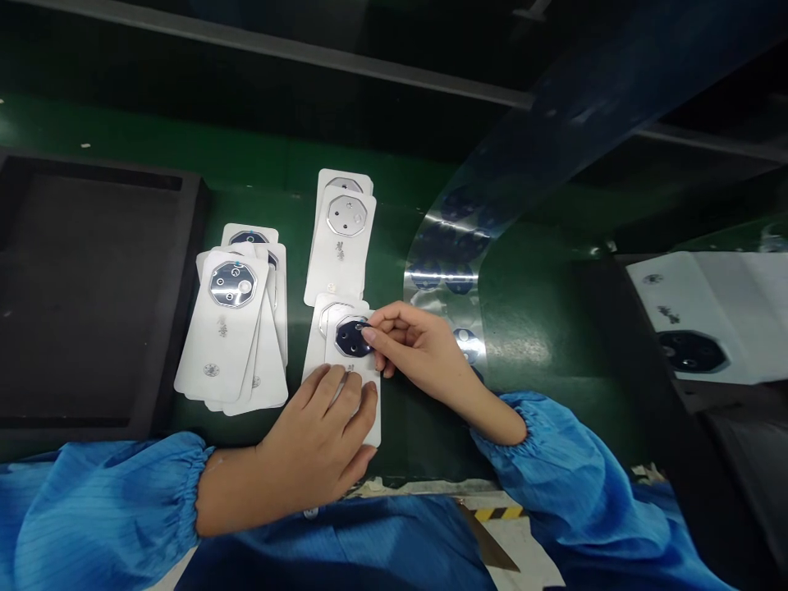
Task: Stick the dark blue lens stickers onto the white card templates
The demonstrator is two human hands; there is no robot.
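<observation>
A white phone-shaped panel lies on another similar panel at the near middle of the green table. My left hand rests across its lower part, fingers extended and lying flat on it, gripping nothing. At the panel's upper end, my right hand pinches the right edge of a dark octagonal sticker with holes in it. The sticker lies over the panel's octagonal camera area; how much of it is stuck down I cannot tell. A curved clear strip carrying similar dark stickers runs beside my right hand.
Beyond my hands is a stack of white panels with silver octagons. Left of it, a fanned pile of panels with dark octagons lies near a black tray. More white panels lie in a dark holder at right.
</observation>
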